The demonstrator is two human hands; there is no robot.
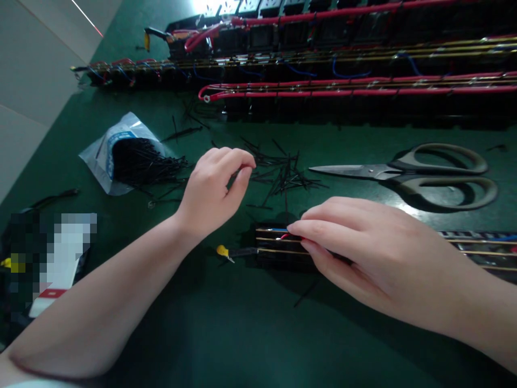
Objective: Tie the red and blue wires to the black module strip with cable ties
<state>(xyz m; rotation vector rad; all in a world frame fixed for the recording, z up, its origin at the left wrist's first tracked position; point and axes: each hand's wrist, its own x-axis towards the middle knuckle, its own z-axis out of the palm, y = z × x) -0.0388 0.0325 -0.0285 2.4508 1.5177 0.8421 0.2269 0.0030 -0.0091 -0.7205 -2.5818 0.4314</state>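
Observation:
My left hand (214,188) reaches over the green table (242,334) with thumb and fingertips pinched at the edge of a scatter of thin black cable ties (283,172). What it grips is too small to make out. My right hand (363,253) lies on a long black strip with brass rails (274,250), its fingers pressed together over red and blue wires at the strip's left end. A yellow terminal on a black lead (223,251) sticks out left of the strip.
An open plastic bag of black ties (121,156) lies at the left. Large scissors (424,175) rest at the right. Long assembled strips with red wires (343,86) run along the far side. A blurred object (48,253) sits at the near left edge.

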